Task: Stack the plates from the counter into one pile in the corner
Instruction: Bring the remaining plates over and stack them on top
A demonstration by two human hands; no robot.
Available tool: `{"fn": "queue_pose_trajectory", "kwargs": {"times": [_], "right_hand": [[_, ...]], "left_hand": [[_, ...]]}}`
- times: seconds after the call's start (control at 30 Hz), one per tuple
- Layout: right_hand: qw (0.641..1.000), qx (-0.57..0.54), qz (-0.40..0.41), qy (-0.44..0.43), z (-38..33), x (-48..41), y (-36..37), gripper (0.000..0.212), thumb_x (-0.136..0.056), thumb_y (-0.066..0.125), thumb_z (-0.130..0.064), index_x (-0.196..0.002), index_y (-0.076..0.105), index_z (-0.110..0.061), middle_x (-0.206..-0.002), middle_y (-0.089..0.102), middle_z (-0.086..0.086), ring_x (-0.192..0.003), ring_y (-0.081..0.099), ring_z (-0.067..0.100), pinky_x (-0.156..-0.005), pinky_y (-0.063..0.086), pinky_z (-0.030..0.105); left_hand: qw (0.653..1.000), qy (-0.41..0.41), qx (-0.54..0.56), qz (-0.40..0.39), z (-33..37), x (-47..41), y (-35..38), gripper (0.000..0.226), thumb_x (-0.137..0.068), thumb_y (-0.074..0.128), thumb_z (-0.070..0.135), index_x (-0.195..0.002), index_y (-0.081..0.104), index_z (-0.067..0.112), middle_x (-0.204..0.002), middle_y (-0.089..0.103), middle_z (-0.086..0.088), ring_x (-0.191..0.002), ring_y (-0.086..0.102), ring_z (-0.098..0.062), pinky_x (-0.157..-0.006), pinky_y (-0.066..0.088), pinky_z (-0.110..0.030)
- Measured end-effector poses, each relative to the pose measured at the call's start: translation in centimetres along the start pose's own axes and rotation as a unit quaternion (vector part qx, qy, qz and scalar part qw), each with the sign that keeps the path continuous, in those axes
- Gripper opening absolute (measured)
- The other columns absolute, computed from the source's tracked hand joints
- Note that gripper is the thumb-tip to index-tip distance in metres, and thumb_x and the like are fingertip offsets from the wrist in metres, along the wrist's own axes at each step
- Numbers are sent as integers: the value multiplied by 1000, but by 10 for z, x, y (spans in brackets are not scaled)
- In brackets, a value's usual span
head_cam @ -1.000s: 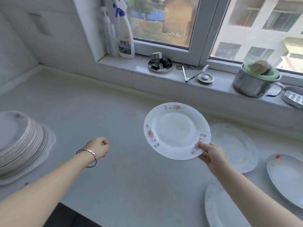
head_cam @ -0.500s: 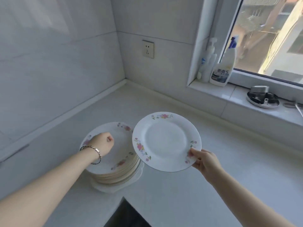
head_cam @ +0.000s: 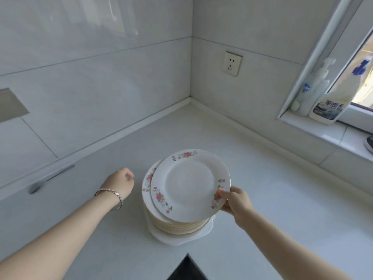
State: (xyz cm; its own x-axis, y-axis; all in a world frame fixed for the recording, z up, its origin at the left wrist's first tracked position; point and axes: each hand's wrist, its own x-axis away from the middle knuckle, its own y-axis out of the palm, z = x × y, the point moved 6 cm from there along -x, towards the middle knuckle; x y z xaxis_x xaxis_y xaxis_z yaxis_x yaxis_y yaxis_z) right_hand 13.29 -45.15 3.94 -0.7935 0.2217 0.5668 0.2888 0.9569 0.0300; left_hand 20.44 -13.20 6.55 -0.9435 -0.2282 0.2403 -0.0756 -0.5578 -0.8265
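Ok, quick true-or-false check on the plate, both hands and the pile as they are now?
1. The right hand pinches the flowered plate by its rim. True.
2. The left hand holds a second plate. False: it holds nothing, fingers curled, beside the pile.
3. The flowered plate is over the pile, offset toward the right hand. True.
4. The pile stands on the window sill. False: it stands on the counter.
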Motion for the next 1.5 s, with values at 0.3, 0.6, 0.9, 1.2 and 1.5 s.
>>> {"fn": "queue_pose_trajectory", "kwargs": {"times": [0.3, 0.6, 0.9, 1.2, 1.5], "right_hand": [[952, 274, 63, -119, 5, 4, 13, 18, -89, 50, -21, -105, 41, -18, -70, 66, 10, -43, 54, 15, -46, 43, 26], [901, 422, 76, -58, 17, 4, 23, 41, -87, 46, -45, -117, 42, -19, -86, 69, 7, -78, 67, 27, -64, 53, 34], [897, 435, 69, -25, -1, -4, -27, 34, -94, 34, -42, -98, 57, -17, -56, 60, -5, -46, 52, 12, -54, 41, 22], [872, 454, 173, 62, 42, 39, -205, 23, -89, 41, -27, -103, 58, -23, -61, 62, -9, -49, 56, 8, -60, 46, 22], [883, 364, 246, 169, 132, 159, -383, 26, -92, 43, -23, -110, 59, -13, -62, 60, -6, -51, 54, 10, -55, 43, 22]], "left_hand": [[1000, 2, 0, -6, 3, -15, -4, 13, -86, 45, 13, -91, 54, 21, -105, 69, -8, -88, 69, -28, -74, 47, -29], [999, 41, -9, -28, 20, -15, 3, 14, -88, 43, 12, -93, 53, 20, -102, 66, -7, -85, 68, -29, -68, 45, -27], [985, 155, -44, -54, 99, 13, 32, 26, -91, 41, 12, -113, 55, 13, -87, 57, 1, -80, 55, -25, -77, 48, -31], [891, 325, -168, -270, 220, 109, 181, 19, -90, 40, 19, -96, 57, 16, -106, 68, -10, -79, 52, -23, -79, 48, -29], [794, 385, -236, -407, 293, 262, 324, 10, -88, 39, 17, -85, 48, 20, -80, 57, -1, -82, 55, -24, -76, 46, -29]]}}
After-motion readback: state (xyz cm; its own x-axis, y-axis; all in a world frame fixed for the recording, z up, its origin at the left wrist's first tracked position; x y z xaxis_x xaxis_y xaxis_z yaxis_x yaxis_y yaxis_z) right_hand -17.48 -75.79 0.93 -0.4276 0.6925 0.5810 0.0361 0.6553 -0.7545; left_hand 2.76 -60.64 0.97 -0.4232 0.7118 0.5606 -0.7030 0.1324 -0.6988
